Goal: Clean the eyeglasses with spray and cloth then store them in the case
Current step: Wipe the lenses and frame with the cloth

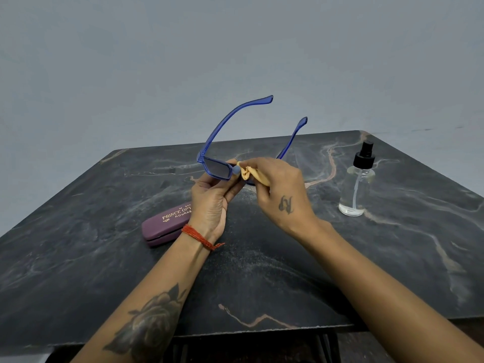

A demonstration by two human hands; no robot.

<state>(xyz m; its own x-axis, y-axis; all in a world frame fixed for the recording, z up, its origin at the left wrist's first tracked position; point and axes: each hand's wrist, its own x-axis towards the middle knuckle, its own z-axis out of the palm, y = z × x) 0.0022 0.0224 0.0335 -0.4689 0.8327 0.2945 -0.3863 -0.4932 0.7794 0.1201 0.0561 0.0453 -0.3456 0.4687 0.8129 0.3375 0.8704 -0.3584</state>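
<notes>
Mid-frame, the left hand pinches the blue eyeglasses by the bridge, arms pointing up and away, while the right hand has its fingers bunched around an orange cloth pressed on the other lens. Closed maroon case sits lower left on the dark marble table, spray bottle stands off to the right.

A single wide-angle head-worn camera looks forward and down, close over the dark marbled stone tabletop toward a plain grey wall
</notes>
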